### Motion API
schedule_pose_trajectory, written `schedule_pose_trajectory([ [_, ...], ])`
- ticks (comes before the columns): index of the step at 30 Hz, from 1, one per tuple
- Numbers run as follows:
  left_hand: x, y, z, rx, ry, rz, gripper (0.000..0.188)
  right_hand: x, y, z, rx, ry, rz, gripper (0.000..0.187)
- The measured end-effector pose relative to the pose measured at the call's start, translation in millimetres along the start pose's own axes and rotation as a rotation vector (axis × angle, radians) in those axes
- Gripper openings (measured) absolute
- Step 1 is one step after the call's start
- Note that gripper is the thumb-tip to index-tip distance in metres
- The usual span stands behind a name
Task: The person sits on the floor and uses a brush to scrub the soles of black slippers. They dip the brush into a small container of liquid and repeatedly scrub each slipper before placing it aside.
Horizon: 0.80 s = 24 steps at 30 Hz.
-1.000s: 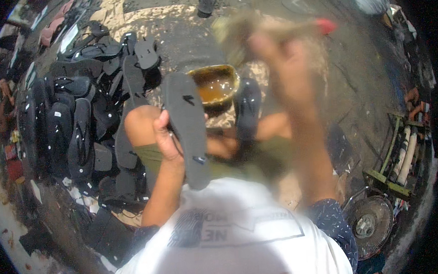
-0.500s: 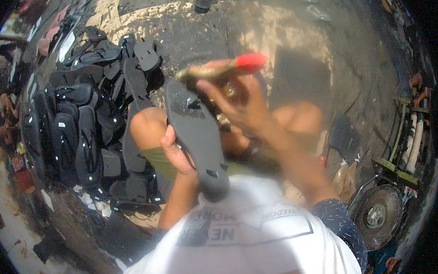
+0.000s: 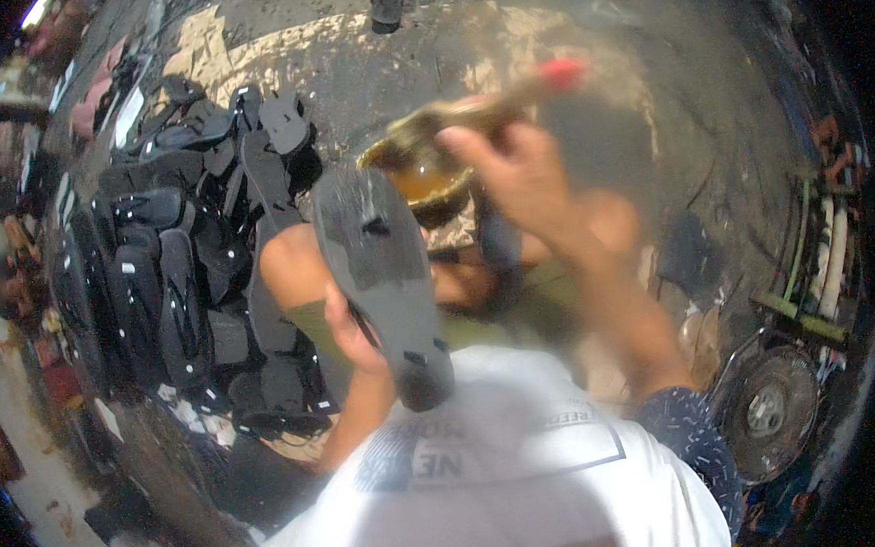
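My left hand point(image 3: 354, 331) grips the left edge of a dark grey flip-flop sole point(image 3: 378, 277), its thumb along the side. The sole is tilted above my lap with its underside or top, I cannot tell which, facing up. Its far half looks wet and shiny, and small black strap plugs show on it. My right hand point(image 3: 524, 183) is closed around a brush point(image 3: 424, 129) with a red-ended handle, smeared yellowish and blurred by motion. The brush head is just off the sole's far end. Below it stands a pot point(image 3: 448, 195) with amber, glue-like liquid.
A heap of black flip-flops point(image 3: 147, 281) lies to my left. Cardboard point(image 3: 328, 44) covers part of the dark floor ahead. A single dark sole point(image 3: 387, 4) lies at the far edge. A round fan point(image 3: 769, 409) and a green metal frame point(image 3: 801, 316) stand at right.
My right hand has drawn the brush up and to the right, off the sole's surface, uncovering the pot. The sole has shifted slightly left in my left hand.
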<state>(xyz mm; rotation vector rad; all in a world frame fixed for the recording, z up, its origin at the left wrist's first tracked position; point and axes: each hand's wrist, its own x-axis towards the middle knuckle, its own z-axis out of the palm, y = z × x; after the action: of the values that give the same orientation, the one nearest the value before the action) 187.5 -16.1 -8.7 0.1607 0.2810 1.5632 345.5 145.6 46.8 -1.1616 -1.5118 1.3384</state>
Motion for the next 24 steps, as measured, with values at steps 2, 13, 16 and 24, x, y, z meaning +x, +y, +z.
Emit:
schedule_pose_trajectory([
  [2,-6,-8,-14,0.280,0.075,0.073,0.079,-3,-4,-14,0.224,0.130,-0.051,0.032],
  [13,79,10,36,-0.073,0.350,0.290,0.060,-19,20,47,-0.064,-0.078,-0.546,0.038],
  [16,91,44,21,0.150,0.023,0.119,0.064,-55,33,61,0.372,-0.222,-0.290,0.036],
  [24,94,14,-29,-0.349,-0.098,-0.095,0.049,19,30,47,-0.138,-0.325,-0.819,0.036],
])
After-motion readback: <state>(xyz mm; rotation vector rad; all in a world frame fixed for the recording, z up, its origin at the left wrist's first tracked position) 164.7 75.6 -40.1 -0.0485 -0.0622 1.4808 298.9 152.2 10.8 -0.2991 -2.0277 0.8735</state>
